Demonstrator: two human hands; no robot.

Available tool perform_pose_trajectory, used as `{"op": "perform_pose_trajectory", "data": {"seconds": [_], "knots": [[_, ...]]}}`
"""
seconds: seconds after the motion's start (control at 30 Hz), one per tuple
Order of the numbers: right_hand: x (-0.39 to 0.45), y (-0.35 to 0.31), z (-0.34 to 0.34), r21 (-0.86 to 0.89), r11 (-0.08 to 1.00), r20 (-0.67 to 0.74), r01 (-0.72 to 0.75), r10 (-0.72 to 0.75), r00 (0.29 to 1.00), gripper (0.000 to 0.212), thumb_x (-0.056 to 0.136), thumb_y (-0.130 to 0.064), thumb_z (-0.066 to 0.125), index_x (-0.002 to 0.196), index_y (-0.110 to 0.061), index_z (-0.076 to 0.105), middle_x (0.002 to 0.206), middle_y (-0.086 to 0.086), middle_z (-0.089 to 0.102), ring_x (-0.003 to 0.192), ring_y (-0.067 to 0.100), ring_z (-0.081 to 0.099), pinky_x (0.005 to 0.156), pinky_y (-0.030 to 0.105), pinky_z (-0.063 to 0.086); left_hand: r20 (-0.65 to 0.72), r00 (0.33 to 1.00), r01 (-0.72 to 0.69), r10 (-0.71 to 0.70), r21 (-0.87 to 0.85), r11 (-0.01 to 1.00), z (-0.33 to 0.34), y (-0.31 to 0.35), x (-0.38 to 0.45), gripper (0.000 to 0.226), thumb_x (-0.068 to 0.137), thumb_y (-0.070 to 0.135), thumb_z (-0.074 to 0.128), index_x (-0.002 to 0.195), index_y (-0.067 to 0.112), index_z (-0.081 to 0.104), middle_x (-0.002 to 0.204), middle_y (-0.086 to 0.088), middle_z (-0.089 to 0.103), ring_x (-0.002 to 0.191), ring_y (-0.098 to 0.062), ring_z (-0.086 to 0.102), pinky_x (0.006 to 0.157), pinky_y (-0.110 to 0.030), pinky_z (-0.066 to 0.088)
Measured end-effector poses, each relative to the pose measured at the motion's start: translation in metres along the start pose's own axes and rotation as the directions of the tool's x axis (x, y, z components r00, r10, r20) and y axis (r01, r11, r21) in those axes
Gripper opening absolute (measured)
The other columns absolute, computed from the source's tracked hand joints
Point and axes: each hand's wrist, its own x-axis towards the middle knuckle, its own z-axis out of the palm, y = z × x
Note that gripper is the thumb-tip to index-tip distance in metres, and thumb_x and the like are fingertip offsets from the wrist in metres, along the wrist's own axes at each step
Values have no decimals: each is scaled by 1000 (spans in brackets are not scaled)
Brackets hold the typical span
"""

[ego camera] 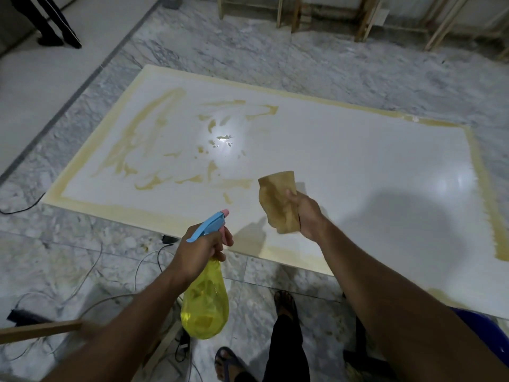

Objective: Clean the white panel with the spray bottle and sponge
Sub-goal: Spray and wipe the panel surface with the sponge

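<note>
Large white rectangular panel with yellowish border lies flat, apparently raised above marble floor; long axis runs from far left to near right. Tan-yellow smears sit on its left half, ahead and left of both hands. Left hand grips neck of translucent yellow spray bottle with blue trigger head, nozzle pointing toward smears; it is nearer hand. Right hand holds crumpled tan sponge above near edge, probably not touching surface.
</note>
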Motion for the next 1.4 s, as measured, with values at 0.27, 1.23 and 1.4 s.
{"op": "perform_pose_trajectory", "data": {"seconds": [0.27,1.23,1.4], "knots": [[-5,-44,35,203,977,211,-63,19,977,43,103,-36,50,134,-8,61,132,15,68,124,36,64,109,56,46,-69,998,-1,0,-11,1000,-1,15,5,51,74,9,49,113,34,71,71,-17,61,66,-25,57,57,-37,53],[280,-193,31,-34,997,38,64,-62,997,22,103,-31,55,112,-17,70,115,10,73,101,32,70,83,45,61,-189,980,-51,58,43,998,-13,133,285,45,79,8,49,121,5,67,90,-15,71,71,-33,60,59,-30,56],[363,-248,1,-704,620,51,347,-444,895,34,107,-31,44,134,-19,59,117,13,68,98,30,63,70,30,48,-193,979,-71,65,-29,997,-9,146,326,30,83,-10,44,98,-6,69,94,-16,72,71,-27,59,54,-23,53]]}}
